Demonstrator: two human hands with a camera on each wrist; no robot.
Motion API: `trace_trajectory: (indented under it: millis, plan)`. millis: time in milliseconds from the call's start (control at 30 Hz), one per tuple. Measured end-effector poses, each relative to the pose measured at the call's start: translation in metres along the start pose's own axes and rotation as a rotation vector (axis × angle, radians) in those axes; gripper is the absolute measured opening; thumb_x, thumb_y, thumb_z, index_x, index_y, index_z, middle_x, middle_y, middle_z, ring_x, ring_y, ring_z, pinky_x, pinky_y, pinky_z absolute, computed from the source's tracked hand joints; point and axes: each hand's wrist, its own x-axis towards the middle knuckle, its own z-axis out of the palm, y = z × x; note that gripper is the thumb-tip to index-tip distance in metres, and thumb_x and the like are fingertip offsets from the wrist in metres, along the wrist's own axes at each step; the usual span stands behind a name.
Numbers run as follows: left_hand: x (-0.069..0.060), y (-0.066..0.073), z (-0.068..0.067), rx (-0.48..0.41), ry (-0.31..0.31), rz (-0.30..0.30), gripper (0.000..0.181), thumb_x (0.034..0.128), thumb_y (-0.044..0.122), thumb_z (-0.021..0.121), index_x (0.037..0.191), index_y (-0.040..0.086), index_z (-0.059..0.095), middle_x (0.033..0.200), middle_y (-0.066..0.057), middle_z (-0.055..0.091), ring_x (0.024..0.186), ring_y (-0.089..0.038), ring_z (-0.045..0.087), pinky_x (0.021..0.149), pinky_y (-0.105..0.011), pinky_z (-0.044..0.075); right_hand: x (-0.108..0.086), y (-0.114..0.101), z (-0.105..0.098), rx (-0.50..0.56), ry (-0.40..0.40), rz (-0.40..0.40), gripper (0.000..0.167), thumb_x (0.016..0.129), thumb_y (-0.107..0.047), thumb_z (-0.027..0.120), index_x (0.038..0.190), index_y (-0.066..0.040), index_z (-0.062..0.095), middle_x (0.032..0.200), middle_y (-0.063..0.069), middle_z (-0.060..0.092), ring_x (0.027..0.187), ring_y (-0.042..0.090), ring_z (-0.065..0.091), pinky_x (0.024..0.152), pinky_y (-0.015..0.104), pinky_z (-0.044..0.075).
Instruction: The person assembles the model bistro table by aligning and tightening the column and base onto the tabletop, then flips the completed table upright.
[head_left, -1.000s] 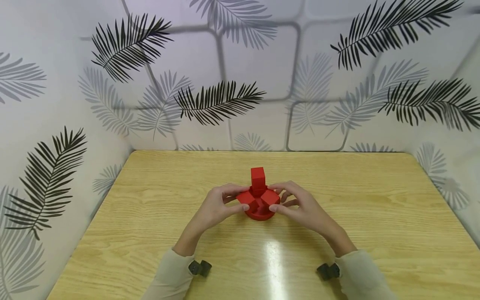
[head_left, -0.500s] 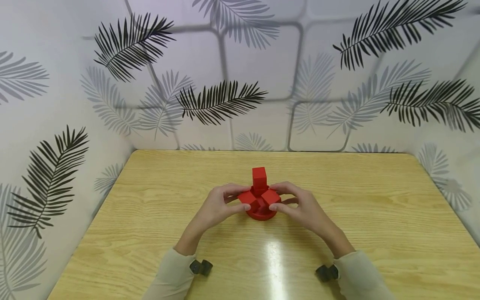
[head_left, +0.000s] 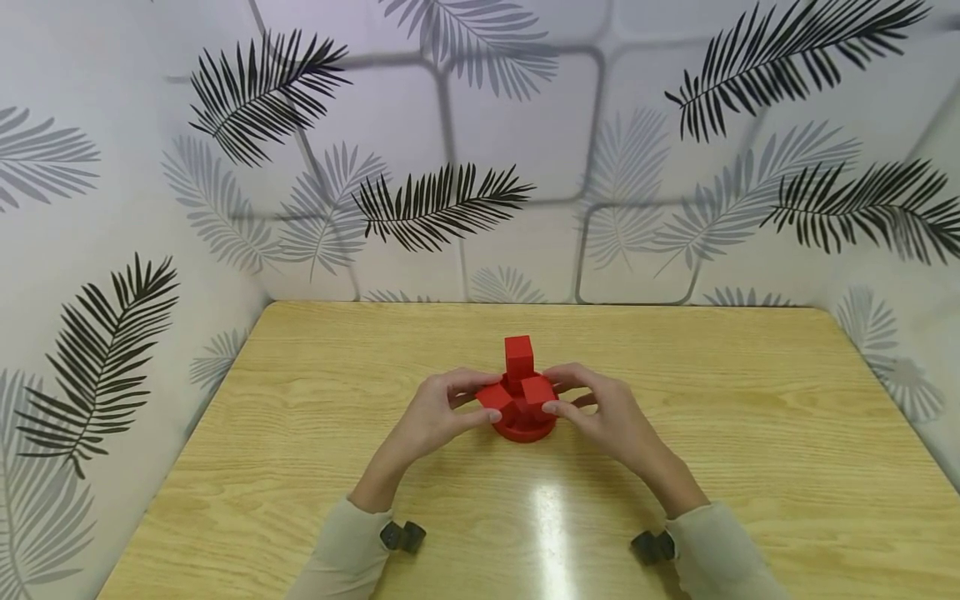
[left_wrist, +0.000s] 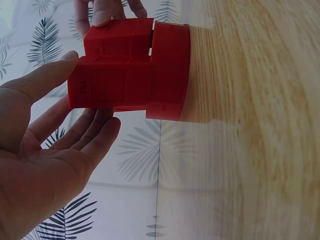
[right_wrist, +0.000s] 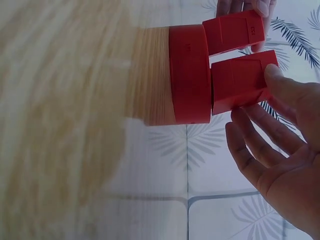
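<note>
A red round base (head_left: 524, 435) stands on the wooden table, and red blocks rise from it. My left hand (head_left: 438, 408) pinches the left block (left_wrist: 110, 82) between thumb and fingers; this block carries the number 152. My right hand (head_left: 611, 412) holds the right block (right_wrist: 242, 82) the same way, thumb on the near side and fingers behind. A third block (head_left: 519, 357) stands upright at the back, untouched by either hand. In the right wrist view a narrow gap shows between the right block and the base. The blocks' lower inner ends are hard to make out.
The wooden table (head_left: 315, 367) spreads out on all sides of the red piece. Its back edge meets a wall (head_left: 517, 250) with a leaf pattern. Dark wrist cameras (head_left: 402, 536) sit at both sleeve cuffs.
The right block has turned and tipped slightly inward, and my right thumb has shifted a little up and to the right with it. My left hand keeps its hold on the left block.
</note>
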Motion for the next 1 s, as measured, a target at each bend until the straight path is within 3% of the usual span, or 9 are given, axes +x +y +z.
trace_trajectory:
  millis: [233,433,733,1000]
  plan:
    - [0.000,0.001,0.001,-0.005,0.002,-0.002,0.048,0.0870,0.001,0.081,0.132,-0.005,0.066,0.130,-0.015,0.066,0.125,-0.030,0.062,0.106,-0.035,0.050,0.000,0.003,0.001,0.005,0.038,-0.016,0.042,0.090,-0.016,0.082,0.128,-0.013,0.065,0.111,0.003,0.073,0.096,0.021,0.070,0.078,0.037,0.063]
    - [0.000,0.001,0.001,-0.007,-0.002,0.002,0.048,0.0870,0.001,0.081,0.132,-0.005,0.066,0.131,-0.016,0.065,0.125,-0.031,0.062,0.107,-0.036,0.050,0.001,0.006,0.006,0.014,0.029,-0.042,0.051,0.091,-0.011,0.080,0.138,-0.008,0.060,0.104,0.003,0.067,0.090,0.019,0.066,0.077,0.034,0.063]
    - [0.000,0.001,0.000,-0.007,-0.007,0.015,0.048,0.0875,0.002,0.081,0.132,-0.005,0.065,0.132,-0.019,0.065,0.126,-0.032,0.062,0.107,-0.037,0.049,0.000,0.003,0.009,-0.148,-0.011,-0.065,0.056,0.095,-0.016,0.075,0.147,-0.025,0.057,0.098,0.005,0.053,0.080,0.021,0.055,0.064,0.026,0.053]
    - [0.000,-0.001,0.000,-0.021,-0.006,0.016,0.048,0.0873,0.003,0.081,0.132,-0.005,0.066,0.130,-0.016,0.065,0.125,-0.032,0.062,0.106,-0.036,0.050,0.001,0.001,0.008,-0.164,-0.040,-0.011,0.059,0.094,-0.016,0.076,0.147,-0.024,0.054,0.097,0.002,0.052,0.083,0.023,0.056,0.065,0.026,0.053]
